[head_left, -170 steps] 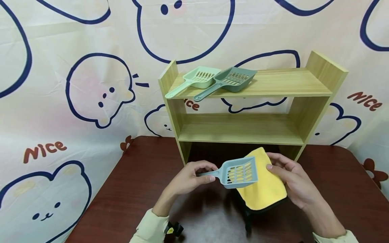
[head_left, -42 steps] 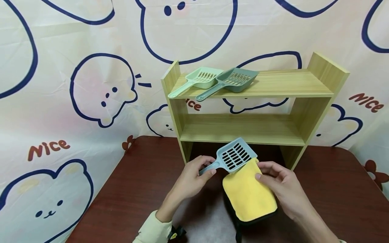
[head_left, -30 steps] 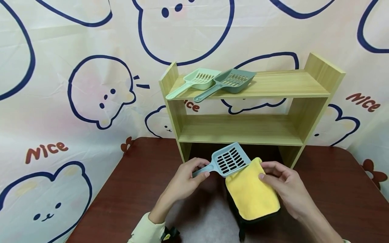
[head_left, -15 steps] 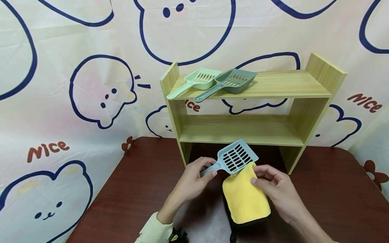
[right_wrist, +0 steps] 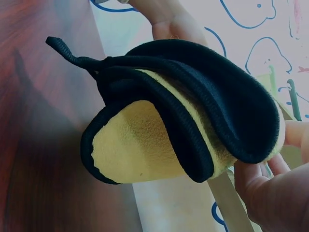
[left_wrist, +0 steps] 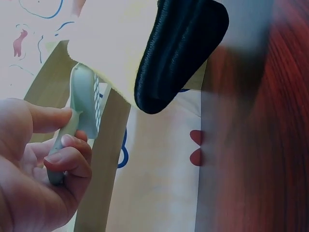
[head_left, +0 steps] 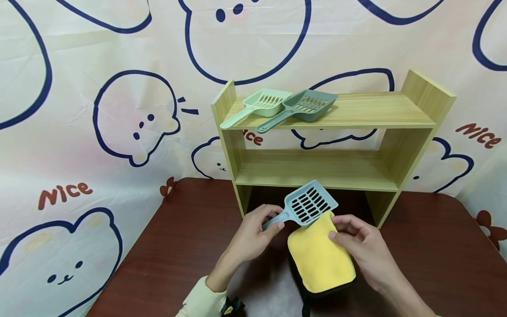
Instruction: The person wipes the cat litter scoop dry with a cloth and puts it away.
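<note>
A light blue litter scoop [head_left: 310, 203] is held up in front of the shelf, its slotted pan tilted up to the right. My left hand [head_left: 251, 235] grips its handle, with thumb and fingers round it in the left wrist view. My right hand [head_left: 362, 248] pinches the top of a yellow cloth [head_left: 321, 257] with black edging, right at the scoop's lower right edge. The rest of the cloth hangs down in folds, and its dark underside [right_wrist: 231, 106] and a black loop [right_wrist: 70, 58] show in the right wrist view.
A wooden shelf [head_left: 317, 168] stands behind the hands on the dark red table [head_left: 170, 246]. On its top board lie a pale green litter scoop [head_left: 263, 102] and a darker green one [head_left: 309, 105], handles jutting over the front edge. A printed backdrop [head_left: 134, 44] hangs behind.
Several seconds ago the scoop overlapped the cloth's face; now it is tilted upward, with the cloth bunched at its lower edge. Over the last second the right hand has shifted slightly left and down.
</note>
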A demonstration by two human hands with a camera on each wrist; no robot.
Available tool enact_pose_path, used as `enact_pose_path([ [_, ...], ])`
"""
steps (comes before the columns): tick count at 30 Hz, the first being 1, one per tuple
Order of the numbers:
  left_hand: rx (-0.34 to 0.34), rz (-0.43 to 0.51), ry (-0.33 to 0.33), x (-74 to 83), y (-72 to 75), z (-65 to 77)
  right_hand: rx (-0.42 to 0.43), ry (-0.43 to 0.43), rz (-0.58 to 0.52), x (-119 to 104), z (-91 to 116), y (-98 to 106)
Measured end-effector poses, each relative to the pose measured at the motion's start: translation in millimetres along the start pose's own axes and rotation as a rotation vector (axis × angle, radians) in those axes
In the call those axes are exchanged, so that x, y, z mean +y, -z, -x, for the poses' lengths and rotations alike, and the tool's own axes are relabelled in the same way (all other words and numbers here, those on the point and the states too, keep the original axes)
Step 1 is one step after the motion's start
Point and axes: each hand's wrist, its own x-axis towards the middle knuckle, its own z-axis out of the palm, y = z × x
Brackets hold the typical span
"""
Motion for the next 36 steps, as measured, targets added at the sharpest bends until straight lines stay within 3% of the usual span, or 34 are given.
enact_pose_path([
  [15, -0.027, -0.039, 0.001, -9.4, 14.4, 5.2, 0.013, -0.008, -0.014, -8, -2, 18],
  [36, -0.015, -0.032, 0.004, -2.8, 5.0, 2.9, 0.009, -0.042, 0.013, 3, -1, 4],
])
